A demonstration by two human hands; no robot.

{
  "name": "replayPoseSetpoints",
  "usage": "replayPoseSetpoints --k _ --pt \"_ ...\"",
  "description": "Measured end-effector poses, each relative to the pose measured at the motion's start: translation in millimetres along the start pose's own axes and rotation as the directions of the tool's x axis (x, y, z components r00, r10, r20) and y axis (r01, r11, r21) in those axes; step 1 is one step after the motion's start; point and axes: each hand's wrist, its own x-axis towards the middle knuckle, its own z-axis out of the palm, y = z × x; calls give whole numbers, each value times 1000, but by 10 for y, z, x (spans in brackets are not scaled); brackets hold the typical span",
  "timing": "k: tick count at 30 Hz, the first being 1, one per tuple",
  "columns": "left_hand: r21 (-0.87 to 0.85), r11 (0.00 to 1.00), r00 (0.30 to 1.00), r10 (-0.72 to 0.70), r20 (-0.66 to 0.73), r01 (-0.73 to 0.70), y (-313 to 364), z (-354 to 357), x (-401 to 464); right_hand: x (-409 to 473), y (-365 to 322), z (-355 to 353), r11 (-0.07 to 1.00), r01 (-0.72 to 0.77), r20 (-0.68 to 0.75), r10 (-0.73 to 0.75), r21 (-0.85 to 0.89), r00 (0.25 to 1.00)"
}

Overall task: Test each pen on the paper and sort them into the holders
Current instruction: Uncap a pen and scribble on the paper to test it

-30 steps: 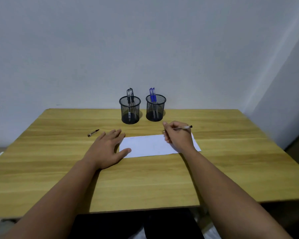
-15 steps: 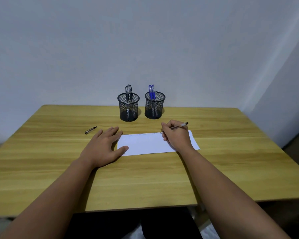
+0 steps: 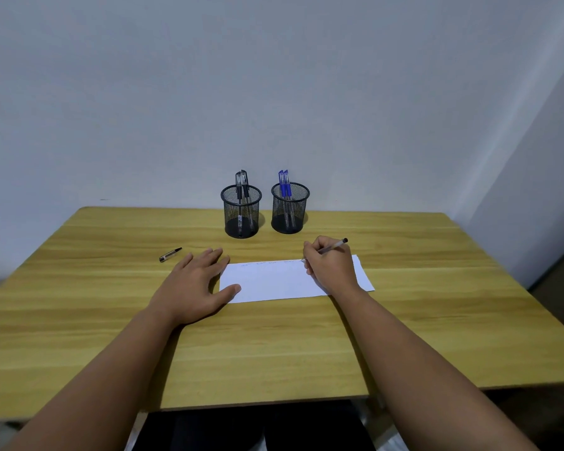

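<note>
Little has shifted: right hand still pinches the slim pen, tip apparently on the flat white paper mid-table. Left hand stays spread, thumb pinning the paper's corner. Beyond lies a pen cap. Two round black mesh holders stand near the far edge.

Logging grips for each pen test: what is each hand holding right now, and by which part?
The right hand grips a pen low on its barrel, near the tip. The left hand holds nothing, lying flat beside the paper.
</note>
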Motion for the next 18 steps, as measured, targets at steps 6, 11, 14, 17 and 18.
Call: replayPoseSetpoints --k 6,11,14,17,18 --pt "2 1000 1000 1 -3 -1 17 -15 -4 -18 -13 -9 1000 6 -2 -6 -13 1000" --pt "-4 1000 1000 4 -4 -4 19 -17 2 -28 -42 -41 999 -8 -48 10 51 999" --pt "-15 1000 1000 -1 -7 1 14 -5 2 -29 -44 -29 999 -14 -52 15 29 999" --pt "-12 1000 1000 0 -11 0 0 6 8 -11 -24 -19 1000 -4 -56 5 12 998" --pt "-15 1000 1000 2 -15 -2 -2 7 9 0 -14 -19 1000 -2 -55 2 6 998"
